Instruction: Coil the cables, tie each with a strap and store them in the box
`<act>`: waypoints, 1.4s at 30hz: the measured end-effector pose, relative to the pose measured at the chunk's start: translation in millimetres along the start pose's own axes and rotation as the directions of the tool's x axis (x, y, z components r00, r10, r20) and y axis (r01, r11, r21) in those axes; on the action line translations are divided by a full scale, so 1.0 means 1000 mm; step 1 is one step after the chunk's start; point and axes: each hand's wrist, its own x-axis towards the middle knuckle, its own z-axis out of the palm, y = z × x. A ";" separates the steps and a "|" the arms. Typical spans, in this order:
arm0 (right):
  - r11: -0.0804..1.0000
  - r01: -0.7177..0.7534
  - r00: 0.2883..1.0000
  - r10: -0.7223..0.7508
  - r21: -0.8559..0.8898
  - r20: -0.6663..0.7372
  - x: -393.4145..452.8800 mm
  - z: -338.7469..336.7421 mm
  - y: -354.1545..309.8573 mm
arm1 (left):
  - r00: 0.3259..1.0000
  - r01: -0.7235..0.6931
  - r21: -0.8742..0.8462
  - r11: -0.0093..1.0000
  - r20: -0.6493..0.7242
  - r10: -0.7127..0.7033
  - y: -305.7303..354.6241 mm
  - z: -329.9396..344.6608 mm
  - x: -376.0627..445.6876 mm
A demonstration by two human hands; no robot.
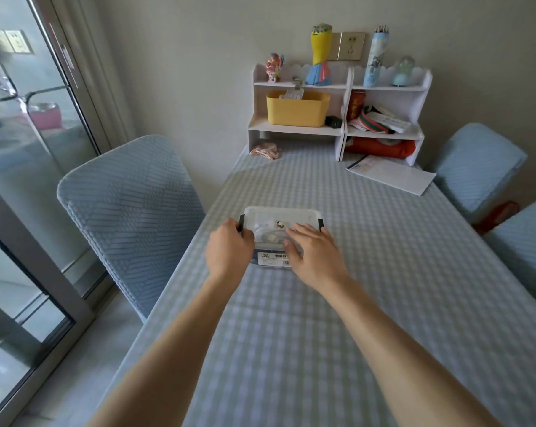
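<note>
Reaching forward over the checked counter, both hands meet the clear lidded box, which sits straight ahead with its long axis running left to right. The left hand curls round the dark latch at its left end; the right hand lies flat, fingers straight, on the lid. Pale cables show faintly inside. The right latch looks farther from either hand. Beyond stands a white shelf unit.

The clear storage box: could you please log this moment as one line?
left hand grips left latch | right hand flat on lid | clear storage box closed, on checked table
</note>
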 end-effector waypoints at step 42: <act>0.648 -0.334 0.895 0.445 0.684 0.014 -0.042 -0.076 0.040 | 0.877 0.300 -0.541 0.785 0.481 -0.004 0.032 -0.027 -0.044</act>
